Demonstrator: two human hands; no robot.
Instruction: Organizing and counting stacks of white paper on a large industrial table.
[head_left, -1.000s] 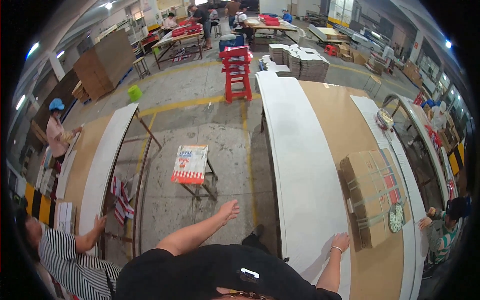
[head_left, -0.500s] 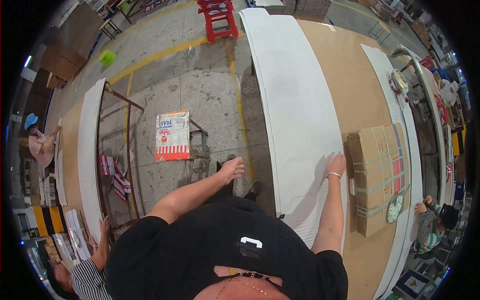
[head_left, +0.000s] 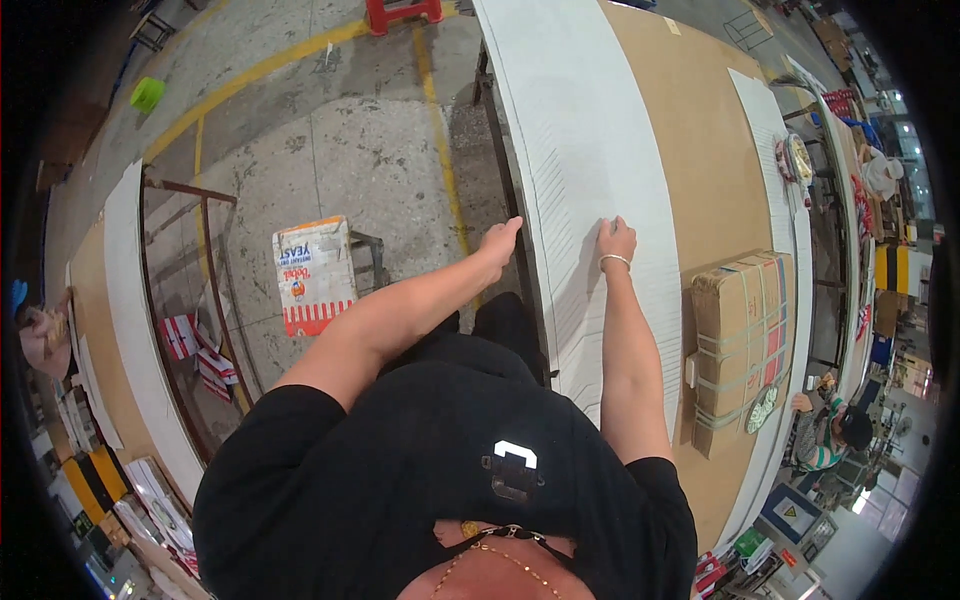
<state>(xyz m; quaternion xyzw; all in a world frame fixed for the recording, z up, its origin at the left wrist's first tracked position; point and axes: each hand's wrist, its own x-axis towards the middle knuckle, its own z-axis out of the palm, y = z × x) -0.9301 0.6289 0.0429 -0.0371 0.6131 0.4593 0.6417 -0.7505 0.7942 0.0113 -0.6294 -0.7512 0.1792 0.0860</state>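
A long white sheet point(head_left: 570, 130) with faint chevron lines lies along the worktable to my right. My right hand point(head_left: 617, 242), with a pale bracelet at the wrist, rests on its surface with fingers loosely bent, apparently gripping nothing. At the sheet's left edge is my left hand point(head_left: 498, 246), loosely open, its fingers pointing toward the edge. Whether those fingertips touch the sheet is hard to make out. Right of the sheet, a strapped cardboard package point(head_left: 740, 345) stands on the brown tabletop point(head_left: 690, 120), a patterned roundish thing point(head_left: 762, 409) at its near right side.
A stool point(head_left: 368, 255) topped with a printed white-and-red carton panel point(head_left: 312, 272) stands left of me. Another white-covered table point(head_left: 150, 330) is farther left, red-and-white packaging point(head_left: 200, 350) beneath it. A co-worker point(head_left: 838, 430) is beyond my table at right. A green bucket point(head_left: 147, 95) sits far left.
My left hand has moved right and forward to the sheet's left edge. My right hand has slid left and forward across the sheet, away from the package. The view has shifted.
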